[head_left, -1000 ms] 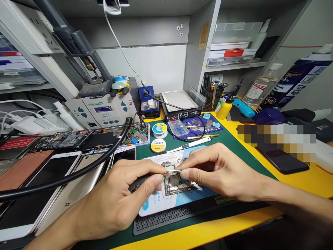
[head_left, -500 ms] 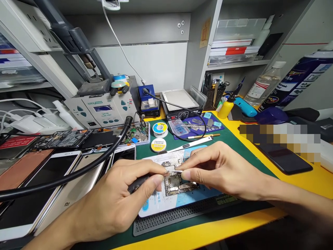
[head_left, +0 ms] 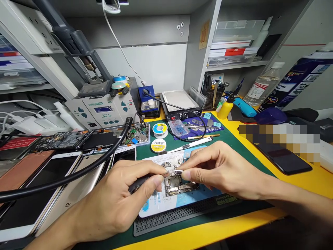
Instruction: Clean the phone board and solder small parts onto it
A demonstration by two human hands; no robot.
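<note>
A bare phone circuit board (head_left: 173, 189) lies on a white-and-blue work pad (head_left: 156, 207) in front of me. My left hand (head_left: 130, 194) is closed around a black-handled tool (head_left: 135, 184) at the board's left side. Its index fingertip reaches over the board, and the tool's working end is hidden. From the right, my right hand (head_left: 218, 172) pinches a slim silver metal tool (head_left: 177, 171) between thumb and index finger. That tool lies low over the upper part of the board and points at my left fingertip. Its exact kind is unclear.
A thick black hose (head_left: 104, 159) crosses on the left above several phones. Behind the pad stand a solder spool (head_left: 159, 130), a round tin (head_left: 158, 145) and a white pen-like tool (head_left: 191, 144). A hot-air station (head_left: 104, 107) is at back left; a black phone (head_left: 283, 156) lies right.
Both hands keep almost the same pose over the board, with the same tools held. The whole view has shifted very slightly.
</note>
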